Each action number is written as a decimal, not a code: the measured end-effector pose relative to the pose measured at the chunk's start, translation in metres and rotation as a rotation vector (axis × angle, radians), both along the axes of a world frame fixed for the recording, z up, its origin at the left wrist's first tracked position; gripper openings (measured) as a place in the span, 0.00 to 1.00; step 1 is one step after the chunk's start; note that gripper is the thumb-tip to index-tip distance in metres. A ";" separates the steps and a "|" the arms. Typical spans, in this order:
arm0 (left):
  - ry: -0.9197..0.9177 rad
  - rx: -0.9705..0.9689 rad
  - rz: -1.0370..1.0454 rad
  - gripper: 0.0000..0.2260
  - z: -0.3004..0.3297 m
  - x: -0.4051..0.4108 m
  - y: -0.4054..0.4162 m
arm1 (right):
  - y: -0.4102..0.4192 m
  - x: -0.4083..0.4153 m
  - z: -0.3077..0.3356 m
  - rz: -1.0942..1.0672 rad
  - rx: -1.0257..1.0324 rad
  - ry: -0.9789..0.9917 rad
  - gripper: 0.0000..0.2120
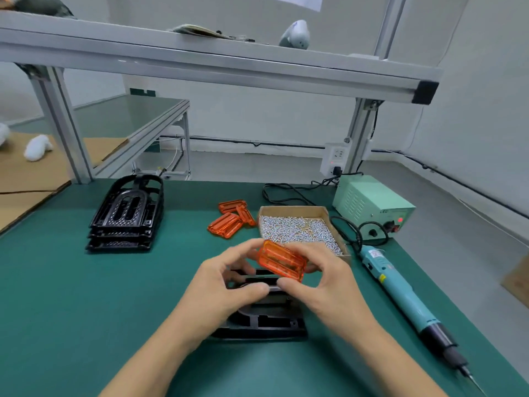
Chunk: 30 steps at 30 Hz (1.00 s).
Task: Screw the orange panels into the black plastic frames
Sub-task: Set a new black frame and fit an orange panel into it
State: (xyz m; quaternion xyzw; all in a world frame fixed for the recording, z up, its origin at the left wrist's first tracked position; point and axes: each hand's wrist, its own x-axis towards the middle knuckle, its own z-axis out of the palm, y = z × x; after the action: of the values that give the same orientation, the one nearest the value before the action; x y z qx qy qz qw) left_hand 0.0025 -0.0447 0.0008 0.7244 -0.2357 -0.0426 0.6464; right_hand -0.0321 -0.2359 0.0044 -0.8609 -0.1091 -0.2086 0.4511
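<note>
Green bench [71, 296] carried a black frame [266, 322]; above it, both hands' curled fingers [243, 287] pinched an orange panel [282, 260], screwdriver [406, 296] at three o'clock.

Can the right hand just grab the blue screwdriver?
Probably not yet. The right hand is pinching the orange ribbed plastic panel. The blue electric screwdriver lies uncovered on the green mat just to its right, with nothing between them.

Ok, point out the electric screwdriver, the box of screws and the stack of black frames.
electric screwdriver [400, 293]: head view, on its blue-green body.
box of screws [297, 229]: head view, on the screw pile inside.
stack of black frames [126, 213]: head view, on the top frame.
</note>
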 end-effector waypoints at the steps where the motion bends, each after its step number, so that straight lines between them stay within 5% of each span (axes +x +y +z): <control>1: 0.025 -0.042 -0.021 0.26 -0.001 -0.002 0.000 | -0.001 -0.002 0.000 0.003 0.002 -0.013 0.22; 11: 0.075 -0.176 -0.091 0.22 -0.001 -0.012 0.001 | 0.003 -0.014 -0.001 0.086 0.050 -0.018 0.24; 22: 0.143 -0.170 -0.031 0.20 0.000 -0.013 0.004 | -0.002 -0.019 -0.001 0.169 0.349 0.102 0.23; 30: 0.140 -0.152 0.005 0.20 0.003 -0.015 0.006 | 0.009 -0.014 -0.004 0.197 0.861 0.223 0.30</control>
State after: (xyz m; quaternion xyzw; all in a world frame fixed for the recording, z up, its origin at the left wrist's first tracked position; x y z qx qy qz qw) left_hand -0.0124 -0.0392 0.0041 0.6691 -0.1907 -0.0734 0.7145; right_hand -0.0465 -0.2268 0.0002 -0.5974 -0.0446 -0.0972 0.7948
